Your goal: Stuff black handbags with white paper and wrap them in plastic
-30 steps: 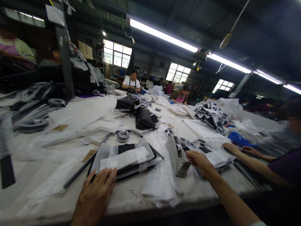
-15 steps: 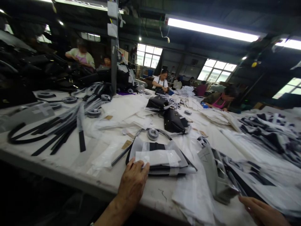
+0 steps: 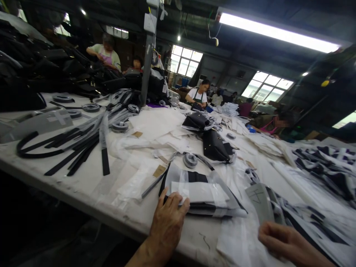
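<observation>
On the near part of the table lies a flat black bag, wrapped in grey-white sheeting with a folded white packet on top. The fingers of my left hand rest spread on its front left corner. My right hand is to the right of the bag, apart from it, with fingers curled closed; whatever they hold, if anything, is hidden. Just behind that hand stands a grey tape dispenser with dark marks on its side, its near end covered by my hand. A coiled wrapped strap sits behind the bag.
Black straps, partly wrapped in plastic, fan out at left. Finished black bags lie farther back among white sheets. More wrapped pieces are heaped at right. The table's front edge runs below. Several people work beyond.
My right hand has moved left and up, in front of the tape dispenser, and its fingers have curled in. My left hand stays on the bag. The view has shifted and tilted slightly.
</observation>
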A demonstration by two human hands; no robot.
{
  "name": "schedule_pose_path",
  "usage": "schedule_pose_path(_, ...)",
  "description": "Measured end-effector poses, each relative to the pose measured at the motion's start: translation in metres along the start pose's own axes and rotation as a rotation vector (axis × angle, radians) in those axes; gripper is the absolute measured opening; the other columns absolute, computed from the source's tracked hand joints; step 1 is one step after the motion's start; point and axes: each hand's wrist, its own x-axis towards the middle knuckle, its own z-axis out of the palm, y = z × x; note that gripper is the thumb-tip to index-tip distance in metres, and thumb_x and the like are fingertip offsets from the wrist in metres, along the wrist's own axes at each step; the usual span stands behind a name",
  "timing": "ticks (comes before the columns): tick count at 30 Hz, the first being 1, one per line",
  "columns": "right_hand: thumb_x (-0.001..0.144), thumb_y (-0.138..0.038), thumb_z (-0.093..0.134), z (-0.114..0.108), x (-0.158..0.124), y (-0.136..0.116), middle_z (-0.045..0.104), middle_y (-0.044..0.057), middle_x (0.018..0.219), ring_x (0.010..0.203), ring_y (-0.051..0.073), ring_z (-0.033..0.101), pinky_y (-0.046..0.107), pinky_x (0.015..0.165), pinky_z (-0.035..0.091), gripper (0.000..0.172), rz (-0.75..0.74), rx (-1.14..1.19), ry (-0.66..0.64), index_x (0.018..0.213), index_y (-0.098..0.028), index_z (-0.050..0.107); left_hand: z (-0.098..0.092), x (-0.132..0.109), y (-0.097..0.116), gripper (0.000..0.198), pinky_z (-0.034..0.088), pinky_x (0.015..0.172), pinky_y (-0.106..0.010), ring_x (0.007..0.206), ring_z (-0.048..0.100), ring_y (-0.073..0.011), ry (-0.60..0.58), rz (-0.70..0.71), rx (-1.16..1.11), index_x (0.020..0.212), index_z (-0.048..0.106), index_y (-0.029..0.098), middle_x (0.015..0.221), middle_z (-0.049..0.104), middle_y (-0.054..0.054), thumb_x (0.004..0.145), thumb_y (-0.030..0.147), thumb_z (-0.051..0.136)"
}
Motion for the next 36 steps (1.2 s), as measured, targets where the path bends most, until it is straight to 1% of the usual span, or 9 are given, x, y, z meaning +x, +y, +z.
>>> schedule_pose_path(2,0.076,-0.044,0.067,0.017,0.010,-0.073,0.060,0.001,0.067,0.064,0.016,0.053,0.027,0.062,0.043,0.023,-0.203,-0.138,-0.172,0.068,-0.022,0.067,0.001,-0.001,0.000,0.040,0.024,0.117,-0.050,0.115,0.057,-0.0216,0.017,-0.002,-0.009,0.125,0.059,0.026,0.111,0.065,-0.003,0.090,0.008,0.051)
schedule_pose_path(5,0.077,-0.025,0.062,0.046,0.033,-0.159,0.063,-0.003,0.069,0.066,0.014,0.053,0.023,0.060,0.040,0.009,-0.408,-0.330,-0.391,0.074,-0.020,0.069,0.003,-0.003,0.000,0.039,0.022,0.118,-0.048,0.118,0.055,-0.0221,0.066,-0.020,-0.014,0.124,0.060,0.028,0.112,0.066,-0.002,0.090,0.011,0.051)
schedule_pose_path(10,0.074,-0.024,0.072,0.088,0.079,-0.223,0.064,-0.006,0.062,0.055,0.011,0.054,0.021,0.047,0.032,0.005,-0.573,-0.714,-0.606,0.077,-0.022,0.075,0.006,-0.003,0.001,0.032,0.018,0.119,-0.046,0.119,0.055,-0.0230,0.123,-0.025,-0.006,0.121,0.064,0.029,0.111,0.066,-0.002,0.094,0.017,0.049)
schedule_pose_path(16,0.070,-0.031,0.078,0.120,0.119,-0.250,0.068,-0.003,0.065,0.055,0.013,0.056,0.022,0.050,0.034,0.016,-0.656,-1.124,-0.725,0.084,-0.023,0.078,0.004,-0.002,0.001,0.032,0.019,0.119,-0.045,0.119,0.055,-0.0223,0.122,-0.021,0.031,0.122,0.065,0.028,0.114,0.066,-0.005,0.099,0.023,0.042)
schedule_pose_path(19,0.071,-0.037,0.077,0.130,0.130,-0.253,0.071,-0.001,0.069,0.057,0.014,0.057,0.024,0.052,0.034,0.025,-0.697,-1.275,-0.821,0.091,-0.020,0.079,0.003,-0.001,0.000,0.033,0.017,0.120,-0.045,0.119,0.055,-0.0222,0.105,-0.010,0.020,0.125,0.064,0.027,0.115,0.066,-0.005,0.101,0.028,0.040)
schedule_pose_path(23,0.076,-0.038,0.077,0.141,0.135,-0.250,0.072,0.000,0.070,0.061,0.016,0.060,0.027,0.057,0.033,0.022,-0.836,-1.398,-0.813,0.089,-0.021,0.079,0.001,0.000,-0.001,0.034,0.015,0.121,-0.043,0.121,0.054,-0.0219,0.102,-0.013,-0.002,0.125,0.064,0.028,0.116,0.065,-0.004,0.101,0.031,0.040)
schedule_pose_path(28,0.074,-0.039,0.082,0.152,0.144,-0.246,0.067,0.002,0.061,0.064,0.018,0.060,0.035,0.079,0.035,0.023,-1.074,-1.562,-0.690,0.070,-0.017,0.074,0.001,0.000,-0.003,0.033,0.015,0.121,-0.042,0.118,0.055,-0.0217,0.101,-0.001,-0.002,0.125,0.064,0.028,0.115,0.066,-0.003,0.100,0.029,0.041)
schedule_pose_path(32,0.073,-0.034,0.084,0.141,0.163,-0.243,0.070,0.004,0.076,0.079,0.021,0.061,0.034,0.082,0.034,0.020,-1.265,-1.403,-0.472,0.072,-0.019,0.071,0.004,-0.002,-0.005,0.032,0.016,0.120,-0.043,0.117,0.055,-0.0223,0.101,-0.013,-0.014,0.121,0.065,0.029,0.110,0.066,-0.002,0.100,0.026,0.042)
schedule_pose_path(36,0.076,-0.032,0.084,0.111,0.167,-0.232,0.070,0.007,0.091,0.086,0.022,0.060,0.035,0.081,0.035,0.023,-1.175,-1.229,-0.182,0.087,-0.017,0.070,0.007,-0.004,-0.005,0.031,0.016,0.120,-0.044,0.117,0.054,-0.0223,0.098,-0.012,-0.015,0.122,0.064,0.030,0.110,0.066,-0.002,0.098,0.024,0.045)
